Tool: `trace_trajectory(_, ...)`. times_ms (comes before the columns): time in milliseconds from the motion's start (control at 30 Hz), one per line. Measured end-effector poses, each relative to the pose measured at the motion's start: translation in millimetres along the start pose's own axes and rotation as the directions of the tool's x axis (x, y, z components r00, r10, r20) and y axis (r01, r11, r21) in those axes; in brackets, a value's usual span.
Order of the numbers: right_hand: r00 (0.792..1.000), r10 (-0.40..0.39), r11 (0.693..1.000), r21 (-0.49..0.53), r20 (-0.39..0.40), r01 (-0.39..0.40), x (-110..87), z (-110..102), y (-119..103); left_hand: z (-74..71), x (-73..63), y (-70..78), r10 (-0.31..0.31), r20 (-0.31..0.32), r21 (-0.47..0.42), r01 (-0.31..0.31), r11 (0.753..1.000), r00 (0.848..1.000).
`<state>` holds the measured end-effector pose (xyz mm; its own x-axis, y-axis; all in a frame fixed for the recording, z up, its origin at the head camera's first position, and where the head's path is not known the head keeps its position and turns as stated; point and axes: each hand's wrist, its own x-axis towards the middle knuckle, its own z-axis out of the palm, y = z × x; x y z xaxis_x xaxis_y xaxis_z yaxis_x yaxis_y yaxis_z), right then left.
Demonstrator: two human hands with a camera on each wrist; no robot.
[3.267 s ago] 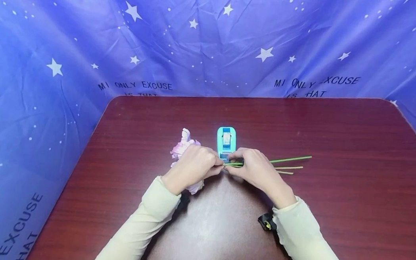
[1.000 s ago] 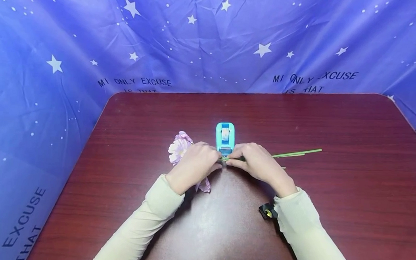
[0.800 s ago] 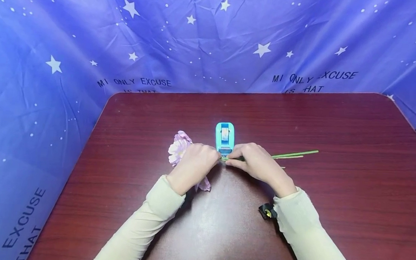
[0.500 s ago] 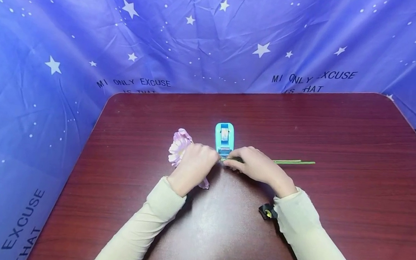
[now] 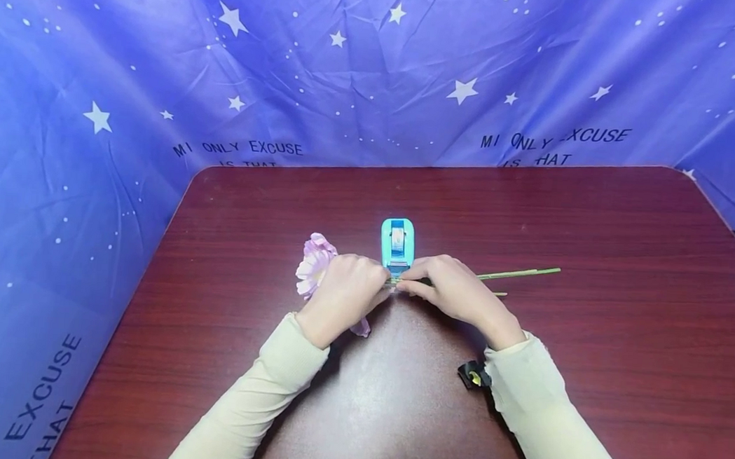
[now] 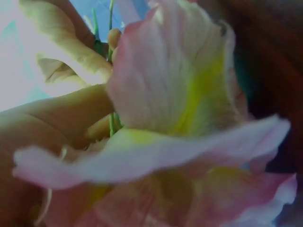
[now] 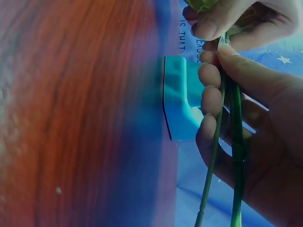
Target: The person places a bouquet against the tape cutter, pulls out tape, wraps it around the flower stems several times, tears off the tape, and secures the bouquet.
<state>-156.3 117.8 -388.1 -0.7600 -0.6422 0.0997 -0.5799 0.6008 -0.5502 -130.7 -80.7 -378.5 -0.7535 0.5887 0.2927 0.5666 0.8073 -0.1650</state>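
Pink-and-white artificial flowers (image 5: 313, 272) stick out to the left from behind my left hand (image 5: 347, 291), and their petals (image 6: 156, 71) fill much of the left wrist view. That hand pinches the green stems (image 5: 519, 274) just below the blooms. Close beside it, my right hand (image 5: 455, 291) pinches the same stems between thumb and fingers, and their free ends run out to the right. A small shiny, see-through bit, seemingly tape (image 7: 222, 42), lies on the stems between the thumbs in the right wrist view. Just beyond both hands stands a turquoise tape dispenser (image 5: 398, 238).
The hands work over a dark red-brown wooden table (image 5: 268, 202) with rounded far corners. A blue curtain (image 5: 376, 82) with white stars hangs behind it and along the left side. A black strap device (image 5: 474, 375) sits at the right cuff.
The stems have rolled between the fingers: their free ends have swung to and fro, now angled away and spread again. The flower heads have turned with them. Hands and dispenser stay nearly in place.
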Motion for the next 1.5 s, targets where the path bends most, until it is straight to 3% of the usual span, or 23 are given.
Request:
trace_trajectory(433, 1.000, 0.007, 1.000, -0.010, -0.006, -0.007, 0.1, 0, -1, -0.4, 0.5, -0.2, -0.015, 0.035, -0.062, 0.017, 0.998, 0.999)
trace_trajectory(767, 0.998, 0.052, 0.997, 0.064, 0.025, -0.053, 0.1, -2, -2, 7.8, 1.8, 1.7, -0.042, -0.080, -0.024, 0.040, 0.999, 0.996)
trace_trajectory(1033, 0.980, 0.153, 0.965, 0.195, 0.126, -0.175, 1.1, 0, -2, 12.6, 1.7, 4.0, -0.046, -0.168, 0.013, 0.049, 0.999, 0.985)
trace_trajectory(1167, 0.985, 0.124, 0.974, 0.176, 0.117, -0.144, 1.5, 3, -1, 11.5, 1.1, 5.4, -0.034, -0.182, 0.047, 0.043, 0.998, 0.983)
trace_trajectory(1333, 0.996, 0.070, 0.977, 0.199, 0.050, -0.079, 2.9, 3, 0, 11.0, 0.9, 5.5, -0.026, -0.178, 0.076, 0.041, 0.996, 0.984)
trace_trajectory(1500, 0.997, 0.077, 0.975, 0.208, 0.029, -0.081, 3.4, 1, 0, 10.5, 1.5, 5.0, -0.028, -0.185, 0.065, 0.041, 0.997, 0.982)
